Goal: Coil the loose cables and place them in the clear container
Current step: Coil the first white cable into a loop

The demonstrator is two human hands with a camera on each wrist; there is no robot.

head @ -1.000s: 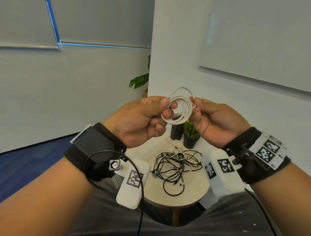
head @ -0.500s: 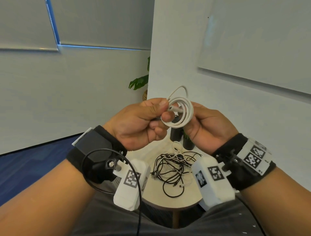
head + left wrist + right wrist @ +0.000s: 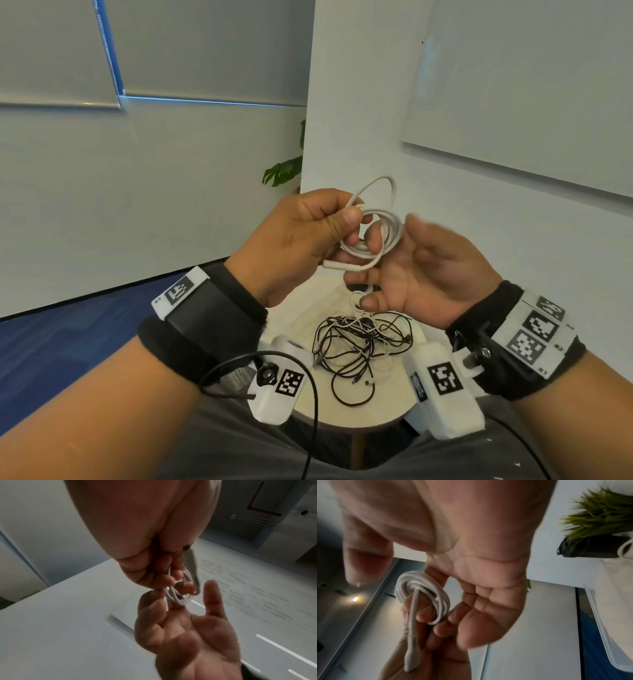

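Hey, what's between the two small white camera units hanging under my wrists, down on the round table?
A tangle of black and white cables on the round table, in the head view.

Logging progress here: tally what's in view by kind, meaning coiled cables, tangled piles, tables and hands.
Coiled white cable: 1
Tangled pile of black and white cables: 1, strands too knotted to count
Round table: 1
Hands: 2, left hand pinching the coil, right hand open
Total: 5
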